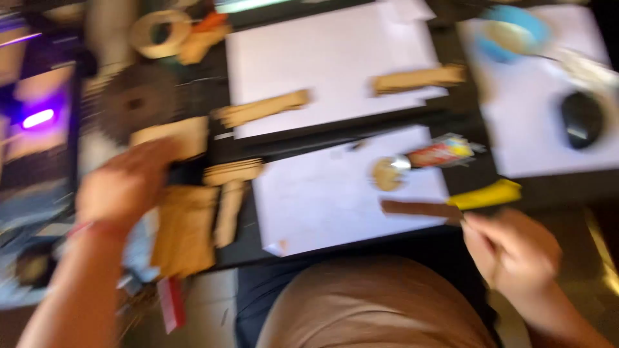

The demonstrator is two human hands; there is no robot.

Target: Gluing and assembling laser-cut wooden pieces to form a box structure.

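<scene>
The head view is heavily blurred by motion, so fine detail is lost. The right hand (516, 251) sits at about 4 o'clock in the picture, fingers curled together and pinched on the near end of a dark brown flat stick (419, 208), which runs out toward 9 o'clock from the hand and lies over the edge of the near white sheet (335, 200). A yellow piece (485, 194) lies just beside the stick at the hand's 12 o'clock; whether the fingers touch it cannot be told.

The left hand (126, 183) is at about 9 o'clock, its back to the camera, laid over a cluster of pale wooden cut-outs (187, 225) on the dark table (548, 190). Its fingers are bent down, but the blur hides whether they grip a piece or only rest on it.

On the near sheet, toward the centre, lies a small round wooden disc (387, 174), with a colourful tube (442, 153) touching it at its 3 o'clock. Two long wooden strips (261, 108) lie on and beside the far white sheet (322, 58) at 12 o'clock. A dark gear-shaped wheel (137, 103) and a wooden ring (161, 32) sit at 10 to 11 o'clock. At 2 o'clock are a blue roll of tape (516, 29) and a black computer mouse (581, 119) on a third sheet.
</scene>
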